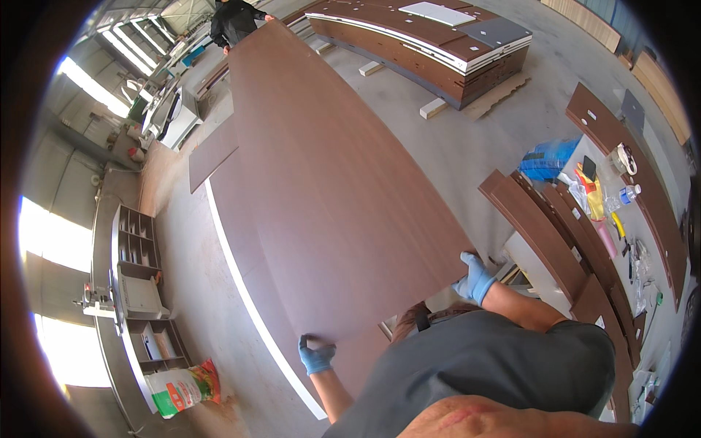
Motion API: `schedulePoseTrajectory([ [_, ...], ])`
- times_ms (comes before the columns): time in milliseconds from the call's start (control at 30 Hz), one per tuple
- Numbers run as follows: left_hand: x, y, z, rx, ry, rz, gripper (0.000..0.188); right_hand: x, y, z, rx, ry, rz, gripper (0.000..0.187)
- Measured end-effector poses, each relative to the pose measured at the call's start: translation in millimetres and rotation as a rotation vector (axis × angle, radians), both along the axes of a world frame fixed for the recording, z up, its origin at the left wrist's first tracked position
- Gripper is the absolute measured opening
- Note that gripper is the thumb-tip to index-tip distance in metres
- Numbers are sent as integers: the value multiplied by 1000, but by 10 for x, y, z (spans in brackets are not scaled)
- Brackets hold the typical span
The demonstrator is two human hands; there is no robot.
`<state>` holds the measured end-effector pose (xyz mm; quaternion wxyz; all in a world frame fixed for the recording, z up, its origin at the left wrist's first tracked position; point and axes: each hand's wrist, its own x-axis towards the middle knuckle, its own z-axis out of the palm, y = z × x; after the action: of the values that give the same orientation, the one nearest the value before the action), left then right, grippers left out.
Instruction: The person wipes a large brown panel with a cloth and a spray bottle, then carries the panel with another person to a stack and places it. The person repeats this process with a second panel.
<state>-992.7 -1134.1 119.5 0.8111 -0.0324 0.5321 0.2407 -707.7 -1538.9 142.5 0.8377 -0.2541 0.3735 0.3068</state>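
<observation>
A long brown board (336, 175) stretches away from me, tilted a little, its near end at my waist. My left hand (316, 355), in a blue glove, is closed on the board's near left corner. At the near right corner my right hand (476, 279), gloved in blue too, grips the edge, its fingertips partly hidden. Another person (235, 25) in dark clothes has both hands on the far end. Under the board and to its left lies another brown panel (252, 255) with a white edge, and a smaller brown piece (214, 153) is near its far end.
A stack of brown panels (416, 55) rests on wooden blocks (433, 109) at the far right. Nearer on the right are brown strips (533, 226), a blue bag (549, 158) and a water bottle (629, 194). Dark shelving (137, 237) and a colourful sack (182, 389) stand left.
</observation>
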Motion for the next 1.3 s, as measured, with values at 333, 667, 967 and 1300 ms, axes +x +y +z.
schedulePoseTrajectory([
  [333,2020,1067,-159,64,157,-118,15,1720,871,101,-45,-117,-99,41],
  [667,3815,1526,-522,227,219,-697,23,3504,1127,-20,-189,-86,-304,43],
  [967,5649,1868,-585,39,90,-626,28,5250,1099,28,-155,-197,-311,46],
  [1300,7663,1473,-196,657,67,-1037,39,7355,893,96,-83,-192,-270,45],
])
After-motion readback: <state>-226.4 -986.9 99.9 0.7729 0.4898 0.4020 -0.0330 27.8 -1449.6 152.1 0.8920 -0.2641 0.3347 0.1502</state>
